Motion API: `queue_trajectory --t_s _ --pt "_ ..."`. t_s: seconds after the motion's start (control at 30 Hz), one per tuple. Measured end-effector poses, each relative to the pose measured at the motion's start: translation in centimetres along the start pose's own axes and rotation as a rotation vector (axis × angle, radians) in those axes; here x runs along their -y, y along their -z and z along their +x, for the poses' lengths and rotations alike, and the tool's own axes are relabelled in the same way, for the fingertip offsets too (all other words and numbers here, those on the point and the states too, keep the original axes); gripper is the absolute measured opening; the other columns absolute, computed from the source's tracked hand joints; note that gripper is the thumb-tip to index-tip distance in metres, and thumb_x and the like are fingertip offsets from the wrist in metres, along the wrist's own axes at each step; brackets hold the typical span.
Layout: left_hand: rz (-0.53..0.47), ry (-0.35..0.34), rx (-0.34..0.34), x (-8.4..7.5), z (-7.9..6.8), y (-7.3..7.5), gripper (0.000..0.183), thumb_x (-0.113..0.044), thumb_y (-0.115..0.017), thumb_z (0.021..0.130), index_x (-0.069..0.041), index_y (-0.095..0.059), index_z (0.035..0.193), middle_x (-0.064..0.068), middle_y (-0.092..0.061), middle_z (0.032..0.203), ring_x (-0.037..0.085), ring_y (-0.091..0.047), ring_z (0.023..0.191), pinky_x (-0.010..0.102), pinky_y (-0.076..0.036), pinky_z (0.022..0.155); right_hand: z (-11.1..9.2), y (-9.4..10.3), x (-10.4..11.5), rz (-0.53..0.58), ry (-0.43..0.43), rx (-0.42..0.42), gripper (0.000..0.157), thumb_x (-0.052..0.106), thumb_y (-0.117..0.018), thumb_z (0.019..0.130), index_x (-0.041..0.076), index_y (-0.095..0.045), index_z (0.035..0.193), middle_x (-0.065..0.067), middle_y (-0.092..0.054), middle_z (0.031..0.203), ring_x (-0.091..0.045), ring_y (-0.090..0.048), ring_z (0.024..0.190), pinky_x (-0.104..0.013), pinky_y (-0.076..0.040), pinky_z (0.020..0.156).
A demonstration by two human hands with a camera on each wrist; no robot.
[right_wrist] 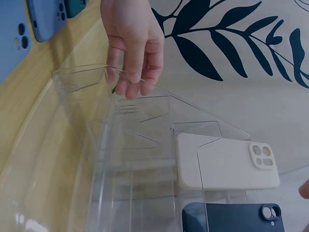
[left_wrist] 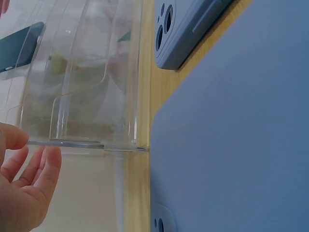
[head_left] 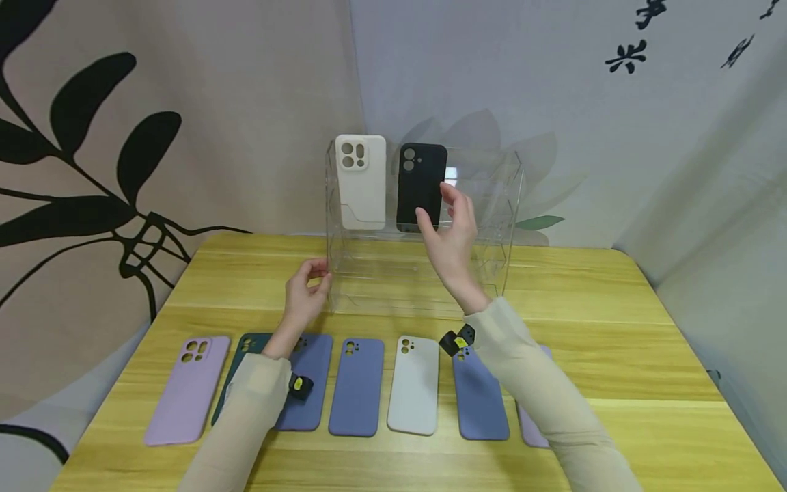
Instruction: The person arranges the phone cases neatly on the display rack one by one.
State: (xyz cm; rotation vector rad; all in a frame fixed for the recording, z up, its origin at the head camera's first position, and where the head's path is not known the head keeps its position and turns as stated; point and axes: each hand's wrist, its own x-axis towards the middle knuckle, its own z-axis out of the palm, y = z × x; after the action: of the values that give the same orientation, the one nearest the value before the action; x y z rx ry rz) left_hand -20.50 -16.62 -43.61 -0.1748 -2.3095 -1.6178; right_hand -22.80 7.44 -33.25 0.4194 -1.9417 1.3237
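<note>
L hand (head_left: 307, 290) pinches clear stand (head_left: 393, 270) near desk's (head_left: 615, 383) rear edge, prob. to steady it. R hand (head_left: 453, 239), thumb & fingers spread, adj. to blk case (head_left: 420, 179), propped upright on stand, prob. for display.

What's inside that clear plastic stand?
In the clear stand, a white phone case and a black phone case sit side by side. The right hand partly covers the black one; what's behind either is hidden.
</note>
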Motion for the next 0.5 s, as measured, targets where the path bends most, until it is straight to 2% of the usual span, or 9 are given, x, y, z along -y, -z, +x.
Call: queue_trajectory --t_s 0.2,0.33,0.5 --pt "0.007 -0.024 -0.005 0.2 -0.1 0.0 0.022 0.005 -0.058 0.088 0.008 -0.056 0.110 0.022 -0.059 0.104 0.031 -0.058 0.096 0.016 -0.048 0.070 -1.1 1.3 0.0 -0.019 -0.021 0.040 0.044 0.009 -0.064 0.088 -0.006 -0.048 0.126 -0.021 -0.050 0.122 -0.030 -0.046 0.114 -0.039 -0.039 0.095" --pt "0.020 -0.022 -0.010 0.1 -0.1 -0.1 0.022 0.004 -0.058 0.088 0.008 -0.056 0.110 0.023 -0.059 0.104 0.032 -0.058 0.097 0.018 -0.049 0.071 -1.8 2.0 -0.2 -0.004 -0.032 0.036 0.044 0.007 -0.066 0.086 -0.005 -0.049 0.125 -0.021 -0.050 0.121 -0.029 -0.047 0.114 -0.044 -0.039 0.094" --pt "0.027 -0.002 -0.007 -0.7 -0.2 0.0 0.022 0.005 -0.057 0.089 0.010 -0.056 0.110 0.025 -0.058 0.105 0.034 -0.058 0.098 0.018 -0.048 0.071 -2.9 2.9 -0.4 -0.015 -0.016 0.028 0.044 0.003 -0.068 0.083 -0.008 -0.051 0.121 -0.023 -0.053 0.115 -0.033 -0.049 0.109 -0.042 -0.041 0.091"
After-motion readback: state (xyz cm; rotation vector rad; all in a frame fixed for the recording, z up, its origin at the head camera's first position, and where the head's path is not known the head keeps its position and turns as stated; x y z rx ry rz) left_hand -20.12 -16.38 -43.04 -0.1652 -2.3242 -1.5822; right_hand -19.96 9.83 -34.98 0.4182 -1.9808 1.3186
